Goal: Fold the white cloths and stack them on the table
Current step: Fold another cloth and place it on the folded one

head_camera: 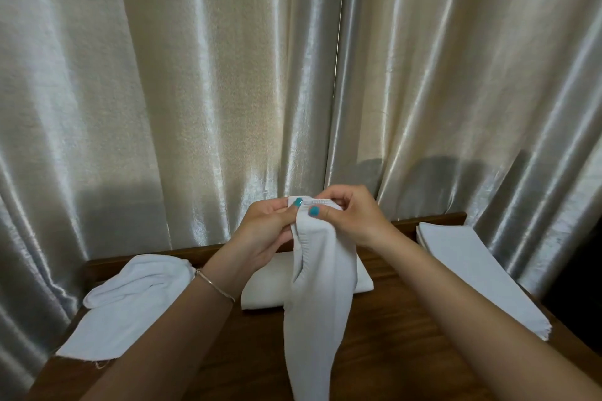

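Above the middle of the table (391, 319), both hands are raised close together and pinch the top hem of a white cloth (316, 296). The left hand (264, 231) grips the hem between thumb and fingers, its thumbnail painted teal, and a thin bracelet (215, 286) circles its wrist. The right hand (355, 218) is closed on the same hem just beside it, thumb pressed on the front of the fabric, also with a teal nail. The held cloth hangs down from the hands in a long, loosely gathered strip, narrowing toward the near edge of the table, where it runs out of view.

Behind the hanging cloth, near the far edge of the table, lies a folded cloth (270, 290), flat and rectangular, partly hidden by the hands and the strip. At the left edge of the table sits a heap of unfolded cloths (130, 299), rumpled on top, with a frayed corner reaching toward the near left. Along the right edge lies a neat stack of folded cloths (469, 267), long and flat, its near corner frayed and just past the table's edge.

Shiny cream curtains (228, 75) hang in folds behind the table's far edge
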Demonstrator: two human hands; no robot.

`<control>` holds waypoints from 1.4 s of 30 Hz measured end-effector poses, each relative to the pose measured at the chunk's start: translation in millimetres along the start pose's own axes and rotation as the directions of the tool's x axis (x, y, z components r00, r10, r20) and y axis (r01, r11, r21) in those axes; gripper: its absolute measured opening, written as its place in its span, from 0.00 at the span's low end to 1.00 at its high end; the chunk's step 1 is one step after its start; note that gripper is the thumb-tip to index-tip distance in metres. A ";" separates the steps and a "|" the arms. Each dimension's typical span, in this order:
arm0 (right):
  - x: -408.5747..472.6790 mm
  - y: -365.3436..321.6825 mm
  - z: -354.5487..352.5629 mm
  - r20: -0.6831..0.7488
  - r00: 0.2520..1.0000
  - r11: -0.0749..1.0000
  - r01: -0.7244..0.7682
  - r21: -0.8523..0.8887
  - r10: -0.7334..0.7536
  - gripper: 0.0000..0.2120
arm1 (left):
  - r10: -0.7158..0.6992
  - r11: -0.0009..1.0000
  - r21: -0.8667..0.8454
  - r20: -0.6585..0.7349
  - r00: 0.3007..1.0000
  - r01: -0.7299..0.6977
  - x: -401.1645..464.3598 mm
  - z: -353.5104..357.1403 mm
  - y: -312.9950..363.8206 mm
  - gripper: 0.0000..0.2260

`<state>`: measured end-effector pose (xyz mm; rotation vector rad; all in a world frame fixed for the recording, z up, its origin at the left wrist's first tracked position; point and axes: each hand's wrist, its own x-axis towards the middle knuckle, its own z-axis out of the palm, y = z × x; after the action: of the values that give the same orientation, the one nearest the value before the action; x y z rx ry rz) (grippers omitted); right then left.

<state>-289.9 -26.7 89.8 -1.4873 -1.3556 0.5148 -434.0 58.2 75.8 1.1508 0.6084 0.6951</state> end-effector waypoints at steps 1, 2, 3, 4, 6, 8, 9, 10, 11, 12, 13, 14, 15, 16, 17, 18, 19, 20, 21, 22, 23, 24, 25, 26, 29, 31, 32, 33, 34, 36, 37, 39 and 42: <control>0.2 1.0 1.8 -0.031 1.000 1.000 -0.001 0.013 0.002 0.03 | 0.015 1.000 -0.008 0.009 1.000 -0.015 -1.4 0.2 0.6 0.07; -0.2 0.6 3.0 -0.059 0.998 1.000 0.001 0.019 0.000 0.03 | 0.031 0.999 -0.017 0.025 0.999 -0.030 -2.8 0.4 0.8 0.08; -0.3 0.4 3.7 -0.079 0.997 1.000 0.006 0.028 -0.003 0.03 | 0.045 0.999 -0.020 0.044 0.998 -0.044 -4.8 0.7 1.2 0.09; -0.5 0.0 3.8 -0.093 0.996 0.999 0.012 0.049 -0.007 0.03 | 0.055 0.998 -0.017 0.064 0.996 -0.054 -6.9 1.0 1.3 0.10; -1.0 -0.7 4.5 -0.098 0.995 0.997 0.018 0.078 -0.010 0.06 | 0.061 0.998 0.001 0.102 0.993 -0.061 -10.4 1.2 0.3 0.11; -1.2 -1.2 5.9 -0.083 0.997 0.999 0.013 0.051 -0.009 0.07 | 0.059 0.998 0.004 0.115 0.992 -0.060 -13.3 1.8 -0.8 0.12; -1.2 -1.3 6.2 -0.080 0.997 0.999 0.003 0.039 0.000 0.07 | 0.059 0.998 0.000 0.122 0.991 -0.060 -14.8 2.1 -1.0 0.12; -1.2 -1.6 6.6 -0.083 0.996 0.999 -0.012 0.031 0.014 0.07 | 0.060 0.998 -0.002 0.131 0.990 -0.061 -15.9 2.1 -1.2 0.12; -1.2 -2.4 6.7 -0.086 0.996 0.999 -0.026 0.028 0.028 0.07 | 0.062 0.998 0.001 0.144 0.988 -0.063 -16.9 2.0 -0.9 0.12; -1.7 -3.5 7.0 -0.089 0.995 0.999 -0.033 0.026 0.035 0.07 | 0.063 0.998 0.008 0.160 0.985 -0.065 -17.6 1.7 -0.6 0.13; -2.2 -4.3 7.4 -0.089 0.995 0.999 -0.035 0.027 0.037 0.07 | 0.063 0.998 0.017 0.175 0.983 -0.067 -18.5 1.5 0.3 0.13; -2.7 -4.7 7.4 -0.089 0.995 0.999 -0.034 0.030 0.036 0.07 | 0.064 0.997 0.026 0.186 0.980 -0.070 -19.4 1.7 1.2 0.13; -3.0 -4.6 7.3 -0.089 0.995 0.999 -0.032 0.031 0.034 0.07 | 0.065 0.997 0.036 0.190 0.980 -0.073 -20.6 2.6 1.9 0.13; -3.2 -4.2 6.6 -0.091 0.995 0.999 -0.031 0.027 0.034 0.07 | 0.067 0.996 0.047 0.190 0.979 -0.077 -21.9 4.2 2.5 0.12; -3.5 -3.9 5.5 -0.095 0.995 0.999 -0.031 0.021 0.032 0.07 | 0.069 0.995 0.057 0.189 0.980 -0.081 -23.0 5.5 2.7 0.12; -3.7 -3.8 5.0 -0.101 0.994 0.999 -0.030 0.025 0.032 0.07 | 0.071 0.994 0.063 0.187 0.980 -0.084 -23.9 6.5 2.5 0.11; -3.9 -3.6 4.6 -0.109 0.993 0.999 -0.032 0.036 0.036 0.07 | 0.070 0.994 0.068 0.188 0.980 -0.084 -24.8 7.5 2.4 0.11; -4.0 -3.3 4.7 -0.118 0.992 0.998 -0.040 0.045 0.045 0.07 | 0.064 0.994 0.072 0.188 0.980 -0.078 -25.0 8.3 1.7 0.11; -4.3 -3.2 4.5 -0.125 0.991 0.998 -0.051 0.048 0.056 0.08 | 0.058 0.995 0.073 0.187 0.981 -0.073 -25.4 9.0 1.0 0.11; -4.3 -2.8 4.8 -0.124 0.990 0.997 -0.063 0.047 0.069 0.08 | 0.057 0.995 0.073 0.183 0.982 -0.071 -25.7 9.8 0.0 0.11; -4.6 -3.2 4.8 -0.117 0.990 0.996 -0.072 0.046 0.077 0.08 | 0.061 0.995 0.068 0.176 0.982 -0.074 -26.0 10.2 -1.2 0.11; -4.9 -3.6 4.5 -0.110 0.991 0.996 -0.073 0.046 0.077 0.09 | 0.071 0.995 0.055 0.171 0.983 -0.081 -26.2 10.2 -2.7 0.11; -4.9 -4.3 3.8 -0.105 0.992 0.997 -0.067 0.043 0.071 0.09 | 0.084 0.995 0.035 0.169 0.982 -0.091 -26.2 10.2 -4.4 0.12; -4.5 -5.1 3.1 -0.104 0.993 0.998 -0.059 0.038 0.062 0.09 | 0.094 0.995 0.017 0.169 0.981 -0.098 -26.1 10.1 -5.8 0.13; -2.5 -6.0 2.1 -0.100 0.993 0.997 -0.067 0.026 0.069 0.08 | 0.099 0.995 -0.017 0.168 0.981 -0.097 -25.3 9.6 -6.3 0.14; -2.1 -6.2 2.8 -0.110 0.990 0.996 -0.088 0.029 0.090 0.08 | 0.088 0.993 -0.093 0.159 0.983 -0.074 -24.7 8.4 -6.1 0.13; -1.7 -5.4 3.5 -0.118 0.988 0.995 -0.096 0.030 0.099 0.08 | 0.085 0.990 -0.121 0.162 0.983 -0.066 -24.8 8.7 -6.0 0.13; -1.4 -5.2 4.3 -0.125 0.987 0.994 -0.100 0.031 0.104 0.09 | 0.092 0.991 -0.111 0.158 0.983 -0.075 -24.9 9.0 -6.2 0.13; -2.0 -5.3 4.9 -0.130 0.986 0.995 -0.098 0.031 0.101 0.09 | 0.104 0.993 -0.061 0.142 0.984 -0.096 -25.7 10.1 -7.2 0.13; -2.1 -4.0 8.5 -0.144 0.986 0.997 -0.078 0.024 0.081 0.10 | 0.127 0.990 0.042 0.094 0.987 -0.132 -25.2 11.3 -9.0 0.12; -2.3 -2.9 11.0 -0.149 0.986 0.997 -0.070 0.022 0.072 0.10 | 0.132 0.988 0.069 0.068 0.989 -0.137 -23.8 11.0 -9.4 0.10; -2.3 0.5 16.4 -0.149 0.988 0.999 -0.045 0.000 0.045 0.11 | 0.133 0.986 0.097 0.026 0.991 -0.135 -19.3 7.7 -9.7 0.09; -1.7 4.7 18.3 -0.153 0.988 0.987 -0.005 -0.162 -0.021 0.14 | 0.130 0.981 0.149 -0.020 0.991 -0.126 -13.9 2.5 -7.3 0.10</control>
<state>-303.4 -20.5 78.0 -1.6182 -1.3054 0.2824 -439.7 44.3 70.6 1.3279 0.6226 0.7879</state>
